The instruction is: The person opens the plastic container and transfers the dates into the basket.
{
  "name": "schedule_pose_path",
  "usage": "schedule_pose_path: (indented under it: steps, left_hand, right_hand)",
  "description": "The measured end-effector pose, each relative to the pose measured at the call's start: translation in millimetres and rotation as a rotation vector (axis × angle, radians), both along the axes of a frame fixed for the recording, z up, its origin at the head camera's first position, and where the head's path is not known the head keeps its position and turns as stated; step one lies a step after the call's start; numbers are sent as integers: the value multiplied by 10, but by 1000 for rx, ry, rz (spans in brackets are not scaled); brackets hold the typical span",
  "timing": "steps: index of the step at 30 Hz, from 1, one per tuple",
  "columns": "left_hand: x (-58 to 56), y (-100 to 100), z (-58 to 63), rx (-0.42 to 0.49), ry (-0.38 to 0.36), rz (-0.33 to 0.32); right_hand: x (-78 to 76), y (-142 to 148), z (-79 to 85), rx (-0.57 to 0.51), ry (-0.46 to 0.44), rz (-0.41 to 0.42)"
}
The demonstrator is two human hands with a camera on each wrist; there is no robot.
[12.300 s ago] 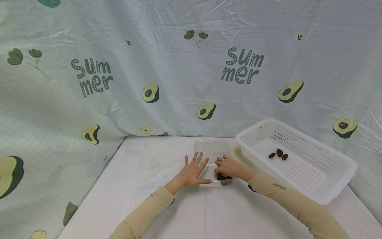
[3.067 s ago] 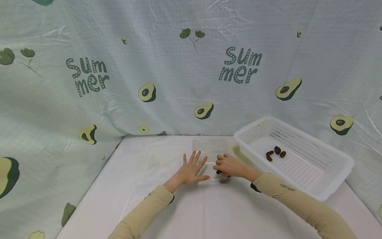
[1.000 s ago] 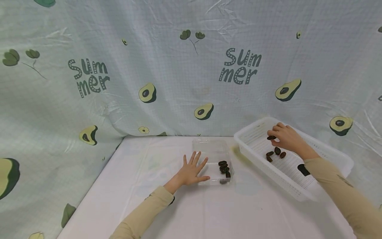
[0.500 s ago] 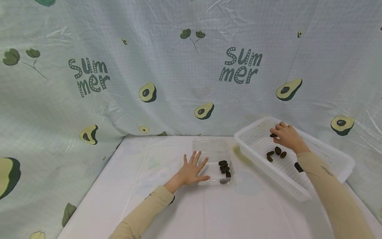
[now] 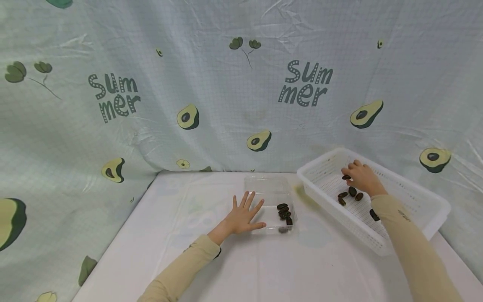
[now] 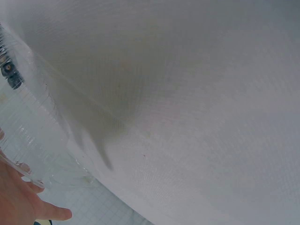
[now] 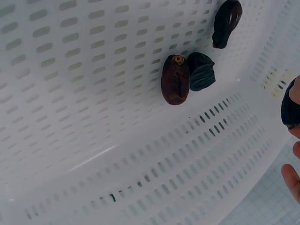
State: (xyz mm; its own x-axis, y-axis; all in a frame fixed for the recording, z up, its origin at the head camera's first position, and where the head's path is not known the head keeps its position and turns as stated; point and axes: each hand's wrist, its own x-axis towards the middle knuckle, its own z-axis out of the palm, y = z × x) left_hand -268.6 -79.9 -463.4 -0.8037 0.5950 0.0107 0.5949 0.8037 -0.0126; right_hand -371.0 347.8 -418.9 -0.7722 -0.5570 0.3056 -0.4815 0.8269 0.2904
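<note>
In the head view my left hand (image 5: 239, 219), fingers spread straight, lies over the left side of a clear plastic box (image 5: 269, 214). Several dark dates (image 5: 284, 212) are grouped along that box's right side. My right hand (image 5: 364, 178) reaches over a white perforated basket (image 5: 328, 205) and pinches a date (image 5: 346, 177) between thumb and fingers. Close below it, several other dates (image 5: 352, 191) lie on the basket floor. In the right wrist view the held date (image 7: 288, 110) shows at the right edge, apart from a brown, wrinkled date (image 7: 175, 80) beneath.
The box's clear lid (image 5: 266, 184) is folded back toward the curtain (image 5: 219, 84) printed with avocados. A white cloth (image 5: 294, 268) covers the table. The basket stands at the back right, angled, its raised rim close to the curtain.
Since 3.1 s ago my right hand has moved from the box to over the basket, carrying a date. Over the last half second it has dipped slightly lower. My left hand has stayed put.
</note>
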Motion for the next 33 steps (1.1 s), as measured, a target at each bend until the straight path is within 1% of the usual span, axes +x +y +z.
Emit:
schedule_pose_path:
  steps: [8,19,25,29,33]
  left_hand:
    - [9,9,-17,5,-2,1]
    - [4,10,-24,14,7,-5]
    - [3,10,-20,14,11,-7]
    - [10,11,-9,3,4,-1]
    - [12,7,-8,-2,7,5]
  right_hand:
    - [14,35,-80,4,-6,1]
    - [52,0,-65,-20,-9,-1]
    - [63,26,-52,-74,-7,3]
    - [97,22,-19,-119,-38,2]
    - [130,-10,32,-154,-63,22]
